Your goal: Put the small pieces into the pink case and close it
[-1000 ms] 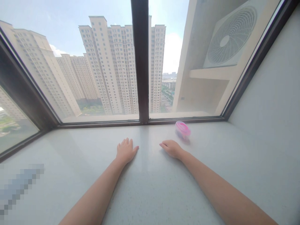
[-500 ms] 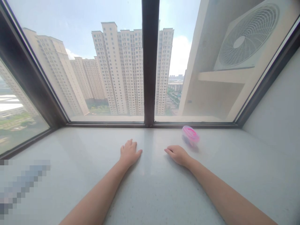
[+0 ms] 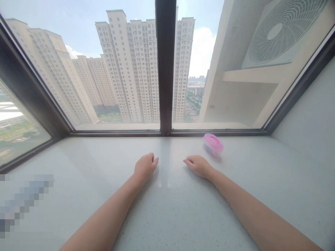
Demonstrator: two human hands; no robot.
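Lay tilted on the pale windowsill (image 3: pixel 104 164) close under the window frame: small clear plastic container (image 3: pixel 213 144) with a pink lid, lid on, just beyond the right hand (image 3: pixel 199 166).

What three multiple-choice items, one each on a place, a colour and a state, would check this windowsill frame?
1. Where does the small container lie?
A. on the sill beyond the right hand, near the window frame
B. under the left hand
C. at the sill's near edge, beside the left forearm

2. What colour is the container's lid?
A. green
B. pink
C. black

3. What is the state of the two hands?
A. both grip the container
B. the right hand lifts the lid
C. both rest on the sill, holding nothing

Answers:
1. A: it sits just past the right hand, close to the window frame, apart from the fingers.
2. B: the lid is bright pink over a clear body.
3. C: the left hand and the right hand lie on the windowsill, fingers loosely curled and empty.
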